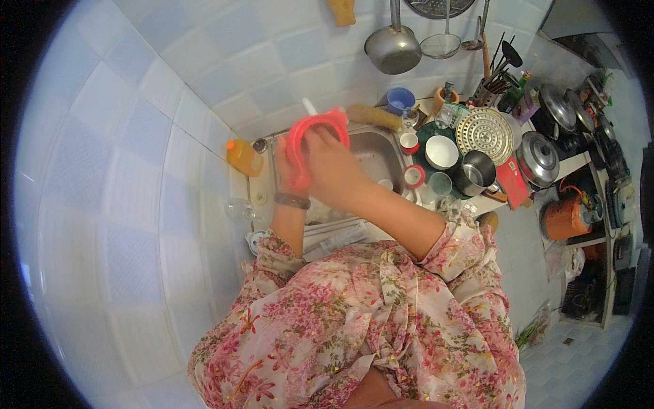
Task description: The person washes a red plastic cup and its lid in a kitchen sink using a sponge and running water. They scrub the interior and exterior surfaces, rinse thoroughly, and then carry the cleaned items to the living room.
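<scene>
A bright red plastic bowl [295, 143] is held tilted over the left part of the stainless steel sink [375, 145]. My left hand [284, 171], below a dark bracelet, grips the bowl from its outer left side; the bowl hides most of those fingers. My right hand [329, 166] reaches into the bowl with its fingers against the inside. It is slightly blurred, and whether it holds anything is hidden. A small white cup [386, 184] sits at the sink's right side, partly behind my right forearm.
An orange bottle [245, 157] and a clear glass [239, 209] stand left of the sink by the tiled wall. To the right are red-and-white cups [414, 176], a white bowl [442, 152], a steel pot [475, 173] and a perforated steamer plate [484, 135]. A saucepan [393, 49] hangs above.
</scene>
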{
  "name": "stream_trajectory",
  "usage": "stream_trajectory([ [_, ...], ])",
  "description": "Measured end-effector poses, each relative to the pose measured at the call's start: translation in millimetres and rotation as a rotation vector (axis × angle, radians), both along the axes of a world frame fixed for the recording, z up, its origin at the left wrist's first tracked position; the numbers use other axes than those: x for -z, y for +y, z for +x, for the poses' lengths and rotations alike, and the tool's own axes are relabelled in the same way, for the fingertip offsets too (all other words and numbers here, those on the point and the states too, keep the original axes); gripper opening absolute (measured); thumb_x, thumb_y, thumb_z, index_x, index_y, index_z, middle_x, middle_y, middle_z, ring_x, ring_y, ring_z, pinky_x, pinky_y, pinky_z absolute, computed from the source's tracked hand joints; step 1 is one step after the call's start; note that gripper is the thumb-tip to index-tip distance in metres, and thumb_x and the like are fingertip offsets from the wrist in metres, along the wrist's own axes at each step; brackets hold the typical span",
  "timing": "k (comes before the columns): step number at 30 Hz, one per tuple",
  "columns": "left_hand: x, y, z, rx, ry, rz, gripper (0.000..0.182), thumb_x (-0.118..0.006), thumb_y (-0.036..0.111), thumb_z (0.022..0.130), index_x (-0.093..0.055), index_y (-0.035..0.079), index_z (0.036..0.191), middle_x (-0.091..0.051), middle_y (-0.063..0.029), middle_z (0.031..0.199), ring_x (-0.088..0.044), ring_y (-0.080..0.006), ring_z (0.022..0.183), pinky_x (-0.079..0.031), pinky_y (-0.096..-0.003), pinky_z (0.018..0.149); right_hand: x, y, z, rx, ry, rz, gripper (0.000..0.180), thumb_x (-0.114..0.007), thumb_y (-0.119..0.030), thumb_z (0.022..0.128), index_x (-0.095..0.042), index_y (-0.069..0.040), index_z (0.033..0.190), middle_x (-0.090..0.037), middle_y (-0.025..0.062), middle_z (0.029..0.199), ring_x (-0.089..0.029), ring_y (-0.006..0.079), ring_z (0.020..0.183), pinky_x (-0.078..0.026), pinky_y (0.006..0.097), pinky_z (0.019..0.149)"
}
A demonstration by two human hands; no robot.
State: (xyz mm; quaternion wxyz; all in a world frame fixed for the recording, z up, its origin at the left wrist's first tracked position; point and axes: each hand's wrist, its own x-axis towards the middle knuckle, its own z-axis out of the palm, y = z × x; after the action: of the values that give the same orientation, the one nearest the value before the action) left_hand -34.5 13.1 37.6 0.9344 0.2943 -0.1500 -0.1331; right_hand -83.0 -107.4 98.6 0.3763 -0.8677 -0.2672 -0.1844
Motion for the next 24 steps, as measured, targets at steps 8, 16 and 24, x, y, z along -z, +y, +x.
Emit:
stream_trajectory([
  [8, 2, 6, 6, -0.06, 0.17, 0.064, 0.069, -0.042, 0.063, 0.086, -0.053, 0.006, 0.124, -0.053, -0.0158, 0.127, -0.05, -0.0318, 0.117, -0.036, -0.0469, 0.103, 2, -9, 10, -0.114, -0.131, -0.253, 0.058, -0.068, -0.03, 0.072, -0.053, 0.008, 0.113, -0.052, 0.0258, 0.118, -0.048, 0.0383, 0.115, -0.039, 0.0438, 0.099],
  [16, -4, 4, -1, 0.064, 0.128, -0.132, 0.067, -0.035, 0.057, 0.093, -0.051, 0.0, 0.124, -0.055, -0.0173, 0.124, -0.053, -0.032, 0.113, -0.042, -0.045, 0.099, -1, -8, 4, -0.102, -0.16, -0.228, 0.062, -0.07, -0.029, 0.071, -0.052, 0.009, 0.117, -0.05, 0.0232, 0.122, -0.049, 0.0351, 0.115, -0.041, 0.0417, 0.096],
  [24, 22, 18, 20, 0.015, 0.073, -0.027, 0.06, -0.037, 0.051, 0.095, -0.054, 0.0, 0.122, -0.057, -0.017, 0.122, -0.054, -0.0299, 0.112, -0.042, -0.0449, 0.099, 2, -16, 11, -0.174, -0.184, -0.348, 0.066, -0.072, -0.03, 0.07, -0.05, 0.011, 0.116, -0.051, 0.0239, 0.121, -0.051, 0.0351, 0.114, -0.043, 0.0395, 0.096],
])
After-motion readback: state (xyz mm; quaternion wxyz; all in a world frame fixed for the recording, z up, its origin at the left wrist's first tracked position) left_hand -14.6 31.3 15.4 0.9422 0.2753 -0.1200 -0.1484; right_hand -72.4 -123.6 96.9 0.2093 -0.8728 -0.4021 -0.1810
